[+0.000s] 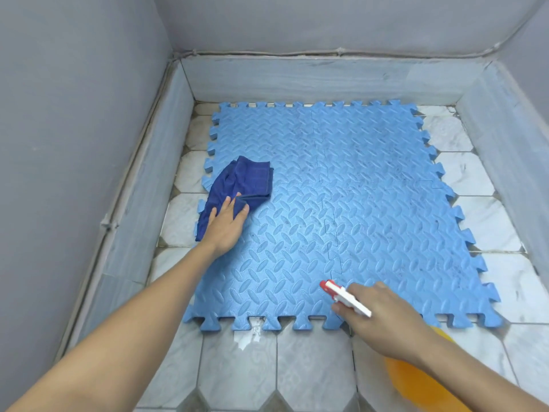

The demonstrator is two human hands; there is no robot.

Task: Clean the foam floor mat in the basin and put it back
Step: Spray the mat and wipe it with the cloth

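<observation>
Kneeling or bending over the basin, the person has the foam mat [341,209] spread flat on the tiled floor [237,367], so its whole ridged face is open to cleaning. It lies between the low walls [320,78], with strips of tile showing along its left, right and near edges. The left hand [227,224] rests with straight fingers on a bunched dark blue cloth [237,188] at the mat's left side, pressing it down rather than gripping it, which suits wiping. The right hand [383,315] is curled round the white and red head of a spray bottle [344,295], nozzle aimed over the mat's near edge; the orange body [421,382] sits below the wrist. The hands are well apart, one to wet and one to rub. Dark specks still dot the right half of the mat, so I judge the cleaning is at an early stage and the putting back is some way off.
</observation>
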